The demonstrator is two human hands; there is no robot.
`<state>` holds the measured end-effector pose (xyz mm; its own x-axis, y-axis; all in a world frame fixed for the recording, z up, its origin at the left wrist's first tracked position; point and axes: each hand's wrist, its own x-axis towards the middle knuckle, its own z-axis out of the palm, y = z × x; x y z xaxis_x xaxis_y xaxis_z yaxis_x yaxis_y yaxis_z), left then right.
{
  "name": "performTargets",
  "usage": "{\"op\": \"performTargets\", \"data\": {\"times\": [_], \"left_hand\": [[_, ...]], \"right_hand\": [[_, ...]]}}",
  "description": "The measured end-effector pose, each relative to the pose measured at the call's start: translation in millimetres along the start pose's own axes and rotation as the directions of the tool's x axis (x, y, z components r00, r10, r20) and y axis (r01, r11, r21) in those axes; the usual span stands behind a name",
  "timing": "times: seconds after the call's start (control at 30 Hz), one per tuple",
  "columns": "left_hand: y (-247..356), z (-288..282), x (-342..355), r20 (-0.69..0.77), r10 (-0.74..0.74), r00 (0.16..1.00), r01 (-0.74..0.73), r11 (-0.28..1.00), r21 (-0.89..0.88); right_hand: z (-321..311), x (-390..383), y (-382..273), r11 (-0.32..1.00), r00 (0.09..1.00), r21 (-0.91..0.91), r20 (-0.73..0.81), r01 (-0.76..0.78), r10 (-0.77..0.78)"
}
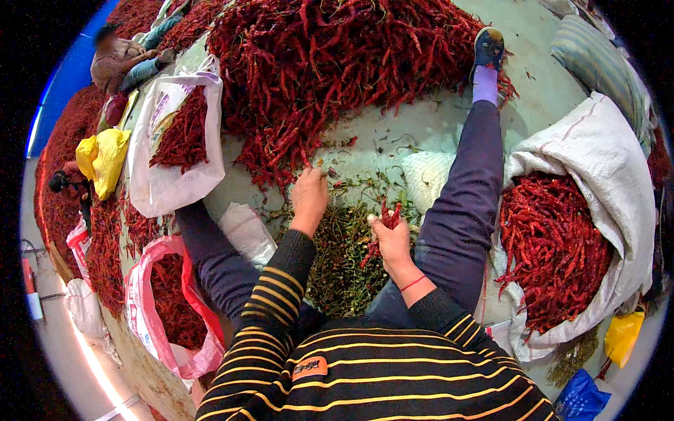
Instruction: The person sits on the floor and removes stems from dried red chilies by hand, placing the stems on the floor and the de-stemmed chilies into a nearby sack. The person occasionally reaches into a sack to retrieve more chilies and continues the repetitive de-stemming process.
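I sit on the floor with my legs spread before a big heap of dried red chillies [337,63]. My left hand [309,196] reaches forward to the near edge of the heap, fingers curled at a chilli there; whether it grips one I cannot tell. My right hand [390,238] is closed on a small bunch of red chillies [387,216], held above a pile of green stems [344,259] between my legs.
A white sack [604,168] full of red chillies lies open at my right. At my left stand a white bag [168,182] and a pink bag [175,351], both with chillies. Another person [119,59] sits at the far left. A yellow bag [104,158] lies nearby.
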<state>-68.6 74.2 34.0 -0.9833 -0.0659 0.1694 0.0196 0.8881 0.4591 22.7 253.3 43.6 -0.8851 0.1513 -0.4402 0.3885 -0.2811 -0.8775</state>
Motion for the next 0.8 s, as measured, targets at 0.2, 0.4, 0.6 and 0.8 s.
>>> {"op": "performTargets", "data": {"times": [0.2,0.4,0.6,0.8], "left_hand": [[-5.5,34.3,29.4,0.055,0.126,0.991,-0.136,0.957,0.255],[7.2,34.4,37.7,0.049,0.077,0.996,-0.073,0.993,-0.090],[32.4,64.9,81.2,0.018,0.027,0.999,-0.029,0.994,0.104],[38.0,77.9,96.3,0.038,0.097,0.995,-0.104,0.962,0.254]], "right_hand": [[-3.2,3.9,1.0,1.000,0.999,0.013,0.022,-0.023,0.022],[-0.4,-1.0,-4.8,0.998,0.999,0.043,0.021,-0.038,0.037],[3.3,-7.7,-8.1,1.000,0.999,0.025,0.028,-0.016,0.015],[-1.8,-7.0,-3.5,0.997,0.999,-0.055,0.005,-0.049,0.049]]}}
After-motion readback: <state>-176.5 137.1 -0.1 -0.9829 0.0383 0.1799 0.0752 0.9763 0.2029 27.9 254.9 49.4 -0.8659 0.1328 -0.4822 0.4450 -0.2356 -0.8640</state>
